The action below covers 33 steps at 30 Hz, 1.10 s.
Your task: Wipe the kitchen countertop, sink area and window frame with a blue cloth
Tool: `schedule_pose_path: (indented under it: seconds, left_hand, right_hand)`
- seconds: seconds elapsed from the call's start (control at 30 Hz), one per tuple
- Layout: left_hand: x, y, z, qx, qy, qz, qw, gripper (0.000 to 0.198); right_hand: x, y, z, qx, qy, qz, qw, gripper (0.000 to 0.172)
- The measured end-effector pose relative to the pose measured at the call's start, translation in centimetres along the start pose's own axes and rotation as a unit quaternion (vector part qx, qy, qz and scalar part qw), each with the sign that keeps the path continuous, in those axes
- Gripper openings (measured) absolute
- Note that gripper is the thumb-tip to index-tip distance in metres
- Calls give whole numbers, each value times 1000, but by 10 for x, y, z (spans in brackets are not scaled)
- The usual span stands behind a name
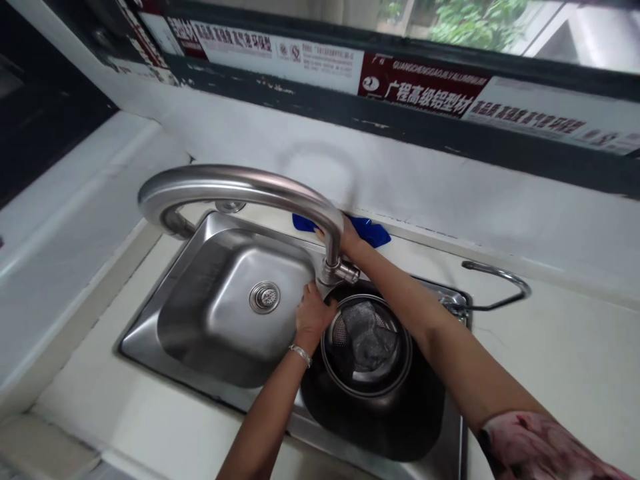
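My right hand (349, 238) reaches behind the faucet (260, 187) and is on a blue cloth (371, 232) lying along the back edge of the sink; the faucet neck partly hides its fingers. On the divider between the two basins rests my left hand (314, 312), fingers toward the faucet base and thumb spread out beside the colander's rim. Nothing shows in that hand. A round metal colander (339, 331) sits in the right basin, with a crumpled grey mesh cloth (370, 333) inside it.
The left steel basin (235, 280) has a drain (265, 297) in its floor. A thin curved metal spout (505, 287) stands at the sink's right back corner. White counter (565, 367) surrounds the sink. Behind it rises a white wall beneath a dark window frame (320, 107).
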<state>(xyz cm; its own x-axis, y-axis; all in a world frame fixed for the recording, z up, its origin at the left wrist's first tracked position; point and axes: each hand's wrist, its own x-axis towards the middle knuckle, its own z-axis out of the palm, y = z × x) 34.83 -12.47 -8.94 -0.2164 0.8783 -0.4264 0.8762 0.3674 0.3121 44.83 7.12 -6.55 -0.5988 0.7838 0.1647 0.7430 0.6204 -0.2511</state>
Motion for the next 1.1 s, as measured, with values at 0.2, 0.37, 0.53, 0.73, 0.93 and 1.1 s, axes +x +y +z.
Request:
schedule_pose_path:
  seconds: [0.2,0.37,0.53,0.73,0.93,1.1]
  left_hand:
    - [3,-3,3,-4,21,13,1000,40]
    - [2,0,-3,-1,29,24,999,42]
    - [1,0,-6,-10,31,27,999,38]
    - [2,-2,2,-23,31,33,999,40]
    - [3,-1,2,-34,21,21,999,43]
    - [-1,0,-1,-50,5,15,999,46]
  right_hand:
    - [-85,27,-31,-30,9,73,997,43]
    - [-163,44,-44,-68,71,184,978,42]
    - [-209,50,-47,-121,138,255,949,42]
    - [-199,48,-37,-129,133,266,946,42]
    - [-124,32,-23,-96,58,190,975,41]
    - [-59,22,-10,-66,9,86,994,40]
